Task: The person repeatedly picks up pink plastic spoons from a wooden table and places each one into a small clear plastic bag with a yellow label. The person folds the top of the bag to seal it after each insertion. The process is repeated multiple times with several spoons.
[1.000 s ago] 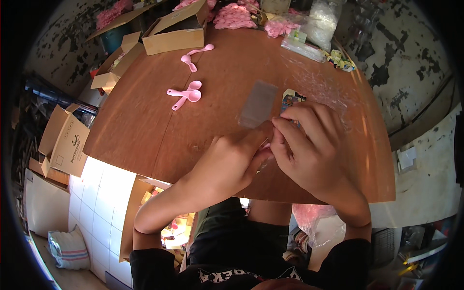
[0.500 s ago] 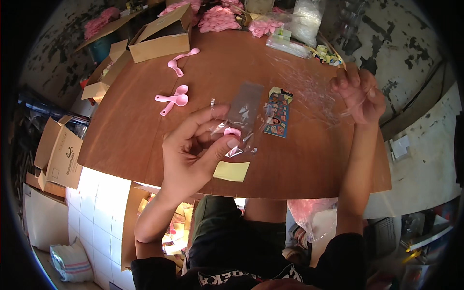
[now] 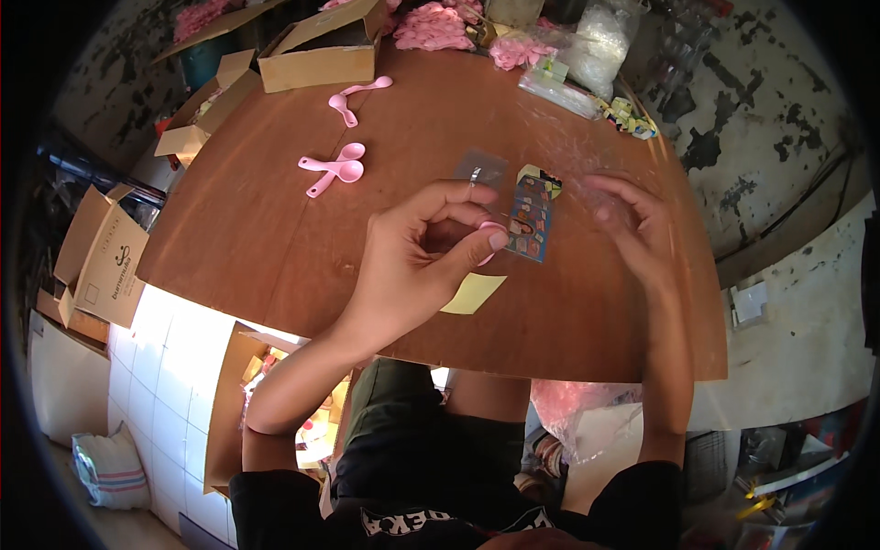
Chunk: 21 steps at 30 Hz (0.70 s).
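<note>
My left hand (image 3: pixel 412 247) is closed over the middle of the table, pinching a pink plastic piece (image 3: pixel 492 240) that looks like part of a spoon. A clear plastic bag (image 3: pixel 480 170) shows just beyond its fingers. To the right, my right hand (image 3: pixel 637 229) has its thumb and forefinger apart, beside a heap of thin clear plastic bags (image 3: pixel 573 147). Between the hands lie printed blue cards (image 3: pixel 530 215), overlapping. A pale yellow paper slip (image 3: pixel 475 293) rests below my left hand. Crossed pink spoons (image 3: pixel 337 169) lie to the left, with another pair of pink spoons (image 3: pixel 346 108) farther back.
The brown wooden table (image 3: pixel 257 238) has a curved edge. An open cardboard box (image 3: pixel 321 64) stands at the back left, near piles of pink spoons (image 3: pixel 433 27). A bulging clear bag (image 3: pixel 600 46) sits at the back right. Another carton (image 3: pixel 103 261) stands left of the table.
My left hand has moved right and slightly up with the pink piece. My right hand has come down and left, toward it. The head view has shifted slightly.
</note>
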Each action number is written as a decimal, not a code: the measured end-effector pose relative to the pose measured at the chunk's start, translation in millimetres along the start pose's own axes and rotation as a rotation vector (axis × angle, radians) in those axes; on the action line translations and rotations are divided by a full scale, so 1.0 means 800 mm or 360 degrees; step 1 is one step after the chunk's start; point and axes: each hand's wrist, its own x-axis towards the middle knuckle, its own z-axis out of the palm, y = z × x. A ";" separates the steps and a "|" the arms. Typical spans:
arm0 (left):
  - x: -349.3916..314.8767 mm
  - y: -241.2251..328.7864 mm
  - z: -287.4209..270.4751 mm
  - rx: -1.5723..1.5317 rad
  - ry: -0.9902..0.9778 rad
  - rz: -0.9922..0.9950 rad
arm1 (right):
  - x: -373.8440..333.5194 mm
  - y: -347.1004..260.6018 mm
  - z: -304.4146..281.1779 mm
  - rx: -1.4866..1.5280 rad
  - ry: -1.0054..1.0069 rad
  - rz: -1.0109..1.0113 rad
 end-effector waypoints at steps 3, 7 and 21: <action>0.003 -0.012 0.019 0.0010 -0.0028 -0.0039 | -0.007 -0.046 0.051 0.0319 -0.0084 -0.0107; 0.002 -0.013 0.027 -0.0057 -0.0135 0.0025 | -0.002 -0.076 0.065 0.0200 0.0017 -0.0251; -0.004 -0.032 0.006 0.0259 -0.0326 0.0063 | 0.010 -0.084 0.062 0.0276 0.0031 -0.0083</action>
